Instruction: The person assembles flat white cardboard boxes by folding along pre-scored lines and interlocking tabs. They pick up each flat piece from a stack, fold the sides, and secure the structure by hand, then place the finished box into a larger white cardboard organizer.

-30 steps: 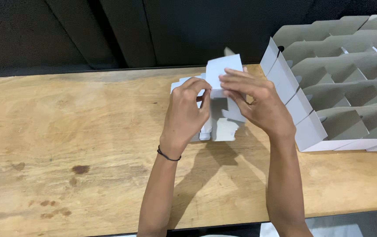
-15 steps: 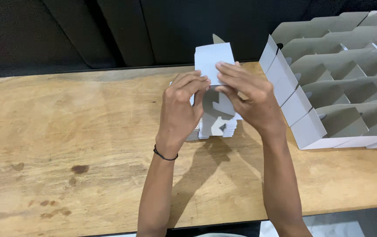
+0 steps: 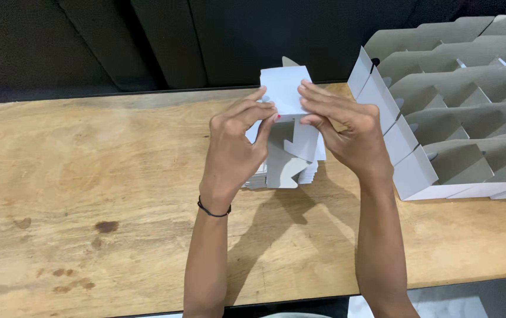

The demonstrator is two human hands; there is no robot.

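White cardboard box [image 3: 284, 89] sits pinched between left hand [image 3: 236, 141] and right hand [image 3: 347, 126], raised above the wooden table [image 3: 88, 176], fingers clamped on it.

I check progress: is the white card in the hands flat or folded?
Partly folded: the white card shows a raised panel with hanging flaps between left hand and right hand.

Your one view comes from the head camera, looking steeply down and forward over the wooden table [image 3: 88, 176], close above it, the near edge at the bottom, dark wall panels [image 3: 147, 41] beyond its far edge.
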